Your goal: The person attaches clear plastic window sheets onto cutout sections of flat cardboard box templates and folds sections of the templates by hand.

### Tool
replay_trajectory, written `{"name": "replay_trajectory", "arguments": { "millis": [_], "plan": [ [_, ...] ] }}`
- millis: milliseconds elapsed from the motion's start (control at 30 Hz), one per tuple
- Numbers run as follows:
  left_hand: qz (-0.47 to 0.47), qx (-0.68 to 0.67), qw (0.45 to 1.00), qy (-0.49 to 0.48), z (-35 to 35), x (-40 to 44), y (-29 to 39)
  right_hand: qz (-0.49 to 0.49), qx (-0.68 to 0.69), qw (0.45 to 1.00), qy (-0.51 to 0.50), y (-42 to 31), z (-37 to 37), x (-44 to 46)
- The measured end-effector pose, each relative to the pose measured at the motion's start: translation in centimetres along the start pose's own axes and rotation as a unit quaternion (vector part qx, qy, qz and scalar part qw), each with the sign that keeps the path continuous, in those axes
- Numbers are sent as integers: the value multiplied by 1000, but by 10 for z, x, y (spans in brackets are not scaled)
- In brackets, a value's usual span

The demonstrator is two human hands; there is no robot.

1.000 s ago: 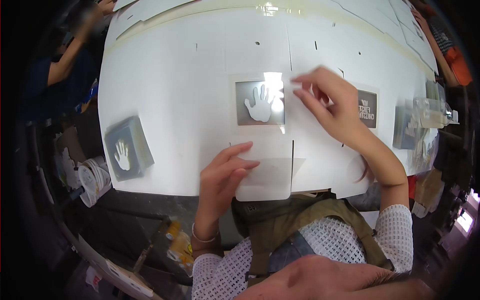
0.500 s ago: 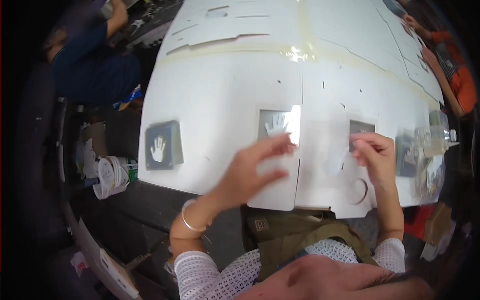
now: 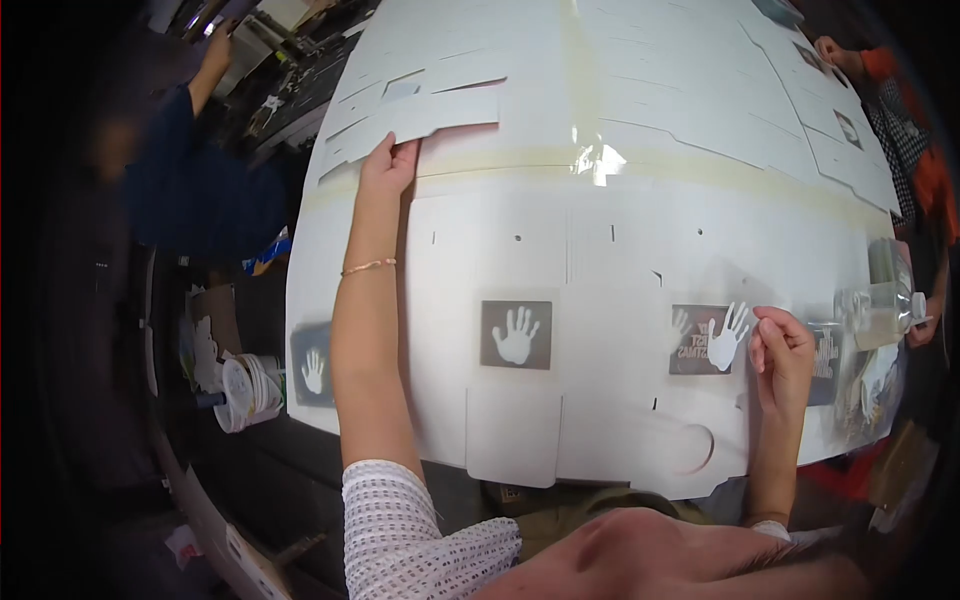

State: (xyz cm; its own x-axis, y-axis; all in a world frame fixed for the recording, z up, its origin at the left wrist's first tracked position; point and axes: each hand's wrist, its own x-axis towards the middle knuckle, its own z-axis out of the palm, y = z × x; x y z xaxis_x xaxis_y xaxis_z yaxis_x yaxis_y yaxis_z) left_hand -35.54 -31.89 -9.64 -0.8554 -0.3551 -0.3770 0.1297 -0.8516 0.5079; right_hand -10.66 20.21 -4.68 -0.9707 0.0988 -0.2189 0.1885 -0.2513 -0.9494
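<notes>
My left hand (image 3: 390,165) reaches far forward at the upper left, its fingers closed on the edge of a white cardboard piece (image 3: 455,112). My right hand (image 3: 783,345) is pinched beside a white handprint shape (image 3: 727,338), which seems to be on a thin clear sheet whose edges are hard to make out. This print overlaps a grey rectangle with mirrored lettering (image 3: 688,358). Between my arms, a grey rectangle with a white handprint (image 3: 515,335) lies on the white cardboard (image 3: 510,425).
Handprint sheets (image 3: 312,372) lie stacked at the left, partly behind my arm. At the right are more dark sheets (image 3: 823,365) and a clear bottle (image 3: 880,306). A bucket (image 3: 250,392) stands lower left. Other people are at the upper left and right.
My left hand has moved forward and left and taken hold of the white cardboard piece. My right hand has shifted slightly, with the handprint shape now visible beside it. The view has shifted.
</notes>
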Motion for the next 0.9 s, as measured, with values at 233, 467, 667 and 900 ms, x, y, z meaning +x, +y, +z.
{"name": "replay_trajectory", "arguments": {
  "millis": [233,467,667,900],
  "plan": [
    [-76,-16,958,-278,84,-49,69,-50,23,998,0,-2,-21,-2],
    [-117,61,847,-515,84,-207,123,-444,225,867,3,-86,-84,-77],
    [-58,192,815,-544,2,-270,82,-431,315,836,-125,-112,-95,-128],
    [-12,366,891,-268,-104,-269,42,-266,208,941,-13,-56,-98,-149]
  ]
}}
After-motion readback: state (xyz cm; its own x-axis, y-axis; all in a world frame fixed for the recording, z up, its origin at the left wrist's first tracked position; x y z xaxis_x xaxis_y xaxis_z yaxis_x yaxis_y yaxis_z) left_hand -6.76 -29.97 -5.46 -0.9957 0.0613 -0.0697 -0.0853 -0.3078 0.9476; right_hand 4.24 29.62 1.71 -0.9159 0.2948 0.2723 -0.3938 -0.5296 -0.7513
